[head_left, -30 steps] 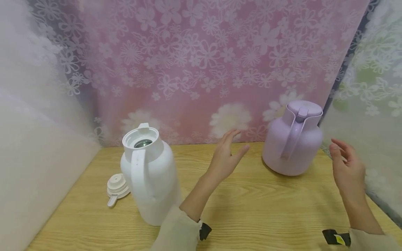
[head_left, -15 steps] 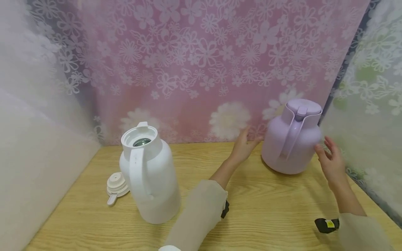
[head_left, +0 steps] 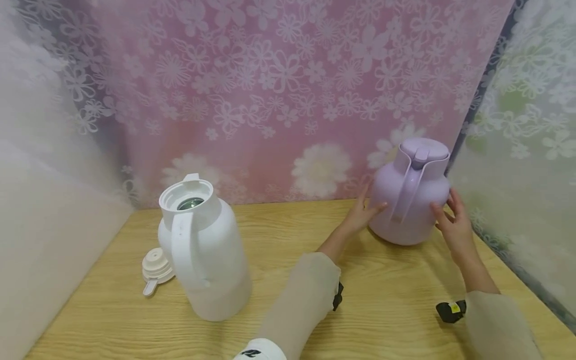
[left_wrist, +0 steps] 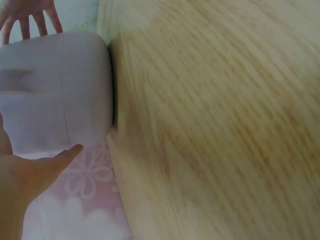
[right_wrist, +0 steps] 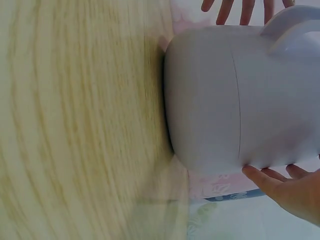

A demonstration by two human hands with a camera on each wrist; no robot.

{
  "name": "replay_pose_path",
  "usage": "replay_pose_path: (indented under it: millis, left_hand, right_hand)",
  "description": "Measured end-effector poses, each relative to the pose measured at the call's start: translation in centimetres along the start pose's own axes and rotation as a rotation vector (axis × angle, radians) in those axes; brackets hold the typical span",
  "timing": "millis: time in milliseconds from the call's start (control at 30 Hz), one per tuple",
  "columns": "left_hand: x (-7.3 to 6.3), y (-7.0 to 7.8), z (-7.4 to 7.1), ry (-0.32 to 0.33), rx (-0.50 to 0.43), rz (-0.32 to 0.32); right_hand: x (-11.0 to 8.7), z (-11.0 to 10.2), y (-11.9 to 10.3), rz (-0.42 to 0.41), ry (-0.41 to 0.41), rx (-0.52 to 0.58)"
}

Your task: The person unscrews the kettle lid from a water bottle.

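Note:
A lilac vacuum jug (head_left: 425,200) with its lid on stands upright at the back right, its handle facing me. My left hand (head_left: 359,215) is at its left side, thumb spread toward the front, the other fingers partly hidden behind the body. At the opposite side, my right hand (head_left: 455,232) has its fingertips right at the jug's wall, as the right wrist view also shows on the jug (right_wrist: 215,100). In that view the left hand's fingers (right_wrist: 247,11) look straight and spread. The jug's base is close against the wooden table.
A white vacuum jug (head_left: 218,265) stands uncapped at the left, its dark inner mouth showing. Beside it lies a white stopper (head_left: 156,266) with a tab. A pink floral curtain (head_left: 270,125) hangs behind the table (head_left: 279,235), with pale sheets at both sides.
Both hands have closed in on the lilac jug from either side: the left moved right and away from me, the right moved left. The view has shifted slightly; both jugs stay in place.

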State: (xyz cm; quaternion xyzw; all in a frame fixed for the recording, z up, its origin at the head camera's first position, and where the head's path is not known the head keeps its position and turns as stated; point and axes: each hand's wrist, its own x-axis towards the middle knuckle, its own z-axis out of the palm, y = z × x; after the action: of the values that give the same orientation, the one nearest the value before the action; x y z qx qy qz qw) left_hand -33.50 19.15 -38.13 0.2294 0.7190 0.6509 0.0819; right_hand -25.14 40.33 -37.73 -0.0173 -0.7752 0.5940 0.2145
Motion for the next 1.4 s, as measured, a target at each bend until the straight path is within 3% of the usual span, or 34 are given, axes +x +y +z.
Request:
replay_pose_path:
  millis: [167,667,933,1067,1267,1400]
  left_hand:
    - [0.4,-0.5,0.6,-0.013,0.038,-0.026]
    - [1.5,0.5,1.2,-0.018,0.102,0.041]
    - [1.5,0.3,1.4,0.048,0.075,0.007]
    - [1.4,-0.2,1.6,0.091,-0.002,0.012]
    - [1.5,-0.4,1.5,0.106,-0.099,0.063]
    - [1.3,-0.2,1.2,0.089,-0.068,0.089]
  right_hand:
    - [0.5,0.1,0.6,0.025,-0.033,0.014]
    - [2.1,-1.3,1.9,-0.026,-0.171,0.075]
    - [2.7,-1.4,2.5,-0.036,-0.167,0.156]
    - [2.4,-1.5,2.4,-0.021,-0.169,0.147]
    - [2.3,-2.2,2.1,-0.022,-0.207,0.151]
    - [2.4,-2.5,2.1,-0.027,-0.228,0.138]
